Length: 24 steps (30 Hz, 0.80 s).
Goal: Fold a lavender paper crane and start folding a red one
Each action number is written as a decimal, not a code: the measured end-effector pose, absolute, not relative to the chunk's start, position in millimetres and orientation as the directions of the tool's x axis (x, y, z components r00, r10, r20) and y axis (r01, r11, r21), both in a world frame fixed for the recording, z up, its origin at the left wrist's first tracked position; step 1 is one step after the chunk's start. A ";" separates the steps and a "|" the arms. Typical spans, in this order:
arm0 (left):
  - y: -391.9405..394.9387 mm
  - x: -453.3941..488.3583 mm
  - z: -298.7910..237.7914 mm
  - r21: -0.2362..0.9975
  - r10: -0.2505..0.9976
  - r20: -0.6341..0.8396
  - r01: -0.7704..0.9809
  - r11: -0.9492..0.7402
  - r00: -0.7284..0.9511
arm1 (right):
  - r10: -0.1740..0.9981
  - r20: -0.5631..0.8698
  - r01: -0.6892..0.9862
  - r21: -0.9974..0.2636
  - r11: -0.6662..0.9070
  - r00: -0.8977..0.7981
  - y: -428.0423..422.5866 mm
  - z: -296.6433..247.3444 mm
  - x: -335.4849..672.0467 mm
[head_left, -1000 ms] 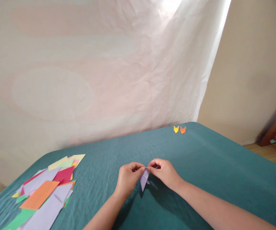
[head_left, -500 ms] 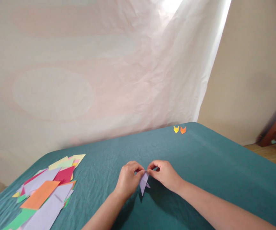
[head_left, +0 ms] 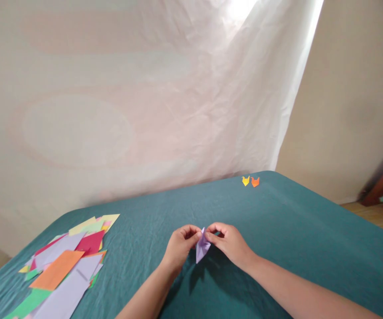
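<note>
Between my two hands is a small folded purple origami piece (head_left: 202, 248), held just above the green tablecloth, its shadow falling below. My left hand (head_left: 181, 243) pinches its left side between thumb and fingers. On the other side, my right hand (head_left: 227, 243) pinches it the same way. One narrow point of the paper sticks up between the fingertips and a wider pointed part hangs down. The fingers cover its side edges.
Loose sheets of coloured paper (head_left: 58, 268) lie in a pile on the left of the green-covered table (head_left: 278, 248). A yellow origami bird (head_left: 245, 181) and an orange one (head_left: 255, 182) sit near the far edge. Behind hangs a pale curtain (head_left: 165, 110).
The purple piece has turned and been lifted a little; a point now shows above my fingertips. Both hands keep their pinch and stay nearly in place.
</note>
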<state>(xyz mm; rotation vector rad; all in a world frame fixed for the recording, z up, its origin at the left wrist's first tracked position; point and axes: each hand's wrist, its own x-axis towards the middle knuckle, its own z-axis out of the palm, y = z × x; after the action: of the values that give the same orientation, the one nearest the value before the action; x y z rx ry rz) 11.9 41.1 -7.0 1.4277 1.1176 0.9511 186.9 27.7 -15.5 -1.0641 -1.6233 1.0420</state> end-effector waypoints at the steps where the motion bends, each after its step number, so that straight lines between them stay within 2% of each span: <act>1: 40.1 13.1 -7.8 0.987 0.966 -0.002 0.158 -0.041 0.258 | 0.948 0.230 0.187 -0.944 0.272 -0.220 27.2 -15.0 186.7; 8: 32.9 15.9 -2.4 0.932 0.959 0.099 0.313 -0.183 0.266 | 0.945 0.258 0.244 -0.921 0.303 -0.200 22.1 -10.0 186.0; 18: 29.0 21.6 -1.8 0.888 0.947 0.135 0.389 -0.247 0.293 | 0.939 0.278 0.220 -0.921 0.321 -0.202 27.0 -11.0 189.5; 24: 32.9 17.0 -4.8 0.860 0.957 0.216 0.426 -0.281 0.194 | 0.938 0.109 0.114 -0.981 0.154 -0.328 35.8 -27.2 189.6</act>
<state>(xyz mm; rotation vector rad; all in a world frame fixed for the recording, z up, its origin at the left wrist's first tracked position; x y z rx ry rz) 17.0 32.9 -4.8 1.8144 1.2958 1.0314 189.6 35.8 -27.2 -1.0353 -1.6135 1.2703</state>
